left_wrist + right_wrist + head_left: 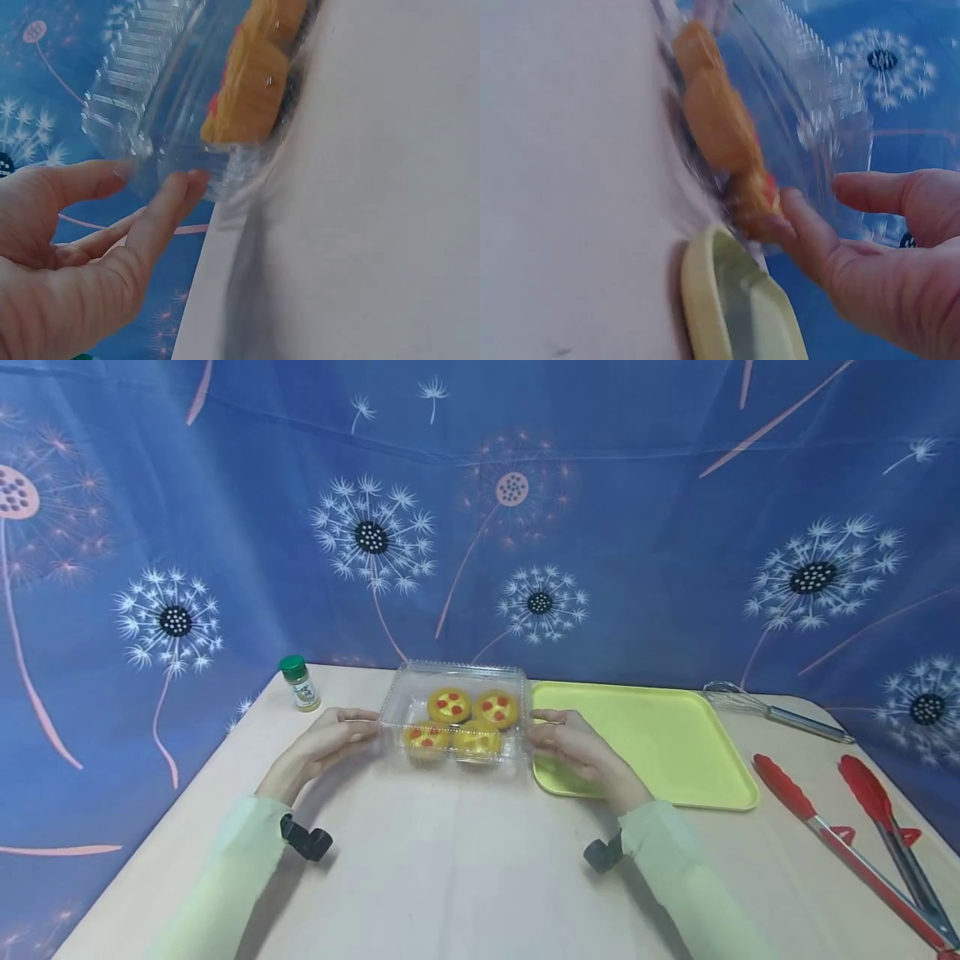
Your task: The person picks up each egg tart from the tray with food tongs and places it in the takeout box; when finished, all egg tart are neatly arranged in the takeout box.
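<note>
A clear plastic food container (405, 693) with ridged edges stands at the middle of the table's far side. Inside it lie several round yellow pastries (451, 705) dotted with red pieces. At its left side my left hand (330, 745) holds it by the fingertips, thumb and fingers spread against the plastic. My right hand (581, 750) holds the opposite side in the same way, above the left edge of a yellow tray (660, 735). In the right wrist view the pastries (716, 116) show blurred through the container wall, close to the tray's rim (705, 300).
Left of the container stands a small seasoning bottle (302, 685) with a green cap. A whisk (787, 714) lies behind the tray's right corner. Red-tipped tongs (855, 860) lie spread at the right. A blue dandelion-print cloth (637, 527) hangs behind the table.
</note>
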`<state>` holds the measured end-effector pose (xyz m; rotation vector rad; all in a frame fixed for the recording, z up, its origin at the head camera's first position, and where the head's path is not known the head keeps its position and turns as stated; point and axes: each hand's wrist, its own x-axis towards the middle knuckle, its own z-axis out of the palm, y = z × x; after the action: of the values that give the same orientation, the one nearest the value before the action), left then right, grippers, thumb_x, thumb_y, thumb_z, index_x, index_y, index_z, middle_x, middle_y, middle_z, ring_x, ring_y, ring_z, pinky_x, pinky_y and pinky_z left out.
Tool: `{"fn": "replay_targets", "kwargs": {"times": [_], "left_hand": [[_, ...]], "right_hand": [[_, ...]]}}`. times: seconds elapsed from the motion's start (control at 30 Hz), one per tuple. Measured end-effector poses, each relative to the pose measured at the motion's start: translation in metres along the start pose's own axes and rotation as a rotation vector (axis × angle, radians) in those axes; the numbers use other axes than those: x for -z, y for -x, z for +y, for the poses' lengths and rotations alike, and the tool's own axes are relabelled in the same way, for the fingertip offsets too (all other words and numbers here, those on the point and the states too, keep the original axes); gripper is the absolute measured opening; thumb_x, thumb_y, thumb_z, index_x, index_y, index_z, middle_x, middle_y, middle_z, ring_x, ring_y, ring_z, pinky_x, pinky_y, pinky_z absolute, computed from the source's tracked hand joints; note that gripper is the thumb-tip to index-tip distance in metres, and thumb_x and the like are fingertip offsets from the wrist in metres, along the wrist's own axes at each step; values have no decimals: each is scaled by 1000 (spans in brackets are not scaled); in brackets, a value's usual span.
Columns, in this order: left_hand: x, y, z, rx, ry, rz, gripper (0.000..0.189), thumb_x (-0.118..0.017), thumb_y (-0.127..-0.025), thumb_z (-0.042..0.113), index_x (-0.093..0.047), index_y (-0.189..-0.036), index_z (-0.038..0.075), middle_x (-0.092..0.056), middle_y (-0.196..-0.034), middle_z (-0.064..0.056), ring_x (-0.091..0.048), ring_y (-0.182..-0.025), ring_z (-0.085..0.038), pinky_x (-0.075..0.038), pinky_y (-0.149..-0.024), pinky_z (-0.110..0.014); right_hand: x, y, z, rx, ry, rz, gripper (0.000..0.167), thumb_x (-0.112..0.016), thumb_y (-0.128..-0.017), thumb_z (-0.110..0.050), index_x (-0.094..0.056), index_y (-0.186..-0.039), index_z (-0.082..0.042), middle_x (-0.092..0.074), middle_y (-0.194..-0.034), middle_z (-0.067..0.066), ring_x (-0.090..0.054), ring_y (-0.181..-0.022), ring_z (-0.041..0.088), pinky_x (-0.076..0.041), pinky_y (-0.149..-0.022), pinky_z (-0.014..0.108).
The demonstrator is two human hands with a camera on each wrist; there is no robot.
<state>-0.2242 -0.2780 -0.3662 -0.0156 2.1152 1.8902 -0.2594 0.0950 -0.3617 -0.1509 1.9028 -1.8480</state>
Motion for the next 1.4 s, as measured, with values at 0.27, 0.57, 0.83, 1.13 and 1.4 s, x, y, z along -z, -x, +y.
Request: {"fn": "replay_targets", "kwargs": {"times": [0.27,0.57,0.83,1.13,1.4], "left_hand": [[2,24,3,13,268,-14,39,-48,-98,-6,-39,-129,-26,-71,-99,-17,-71,-88,-16,-56,-88,-28],[-4,30,-12,-12,348,9,24,-46,-99,-5,-62,-115,-13,-73,-94,-9,-71,-88,-13,-56,-88,-26],[-13,28,-16,-35,371,47,27,-47,-99,-4,-71,-89,3,-72,-84,-6,-71,-81,-11,-57,-81,-21],[-21,28,-15,-53,393,97,22,-47,-98,-7,-69,-93,-5,-71,-82,-7,-71,-79,-11,-57,-80,-20],[-26,25,-15,-39,383,97,29,-50,-97,-5,-72,-84,8,-71,-87,-8,-70,-78,-10,-57,-79,-19]], "right_hand": [[-21,13,-1,-74,-53,-39,41,-56,-95,0,-46,-130,20,-65,-113,27,-71,-92,19,-57,-86,26],[-30,17,9,-56,-233,-4,37,-53,-95,5,-47,-126,23,-73,-89,17,-73,-79,15,-56,-80,21],[-31,21,11,-39,-279,19,38,-52,-94,8,-44,-127,25,-72,-86,17,-73,-77,16,-56,-78,18],[-31,25,14,-38,-292,60,42,-51,-93,11,-42,-132,22,-50,-127,41,-73,-79,17,-55,-82,19],[-26,30,16,-31,-304,74,43,-50,-92,12,-40,-133,22,-47,-130,42,-73,-78,17,-55,-81,19]]}}
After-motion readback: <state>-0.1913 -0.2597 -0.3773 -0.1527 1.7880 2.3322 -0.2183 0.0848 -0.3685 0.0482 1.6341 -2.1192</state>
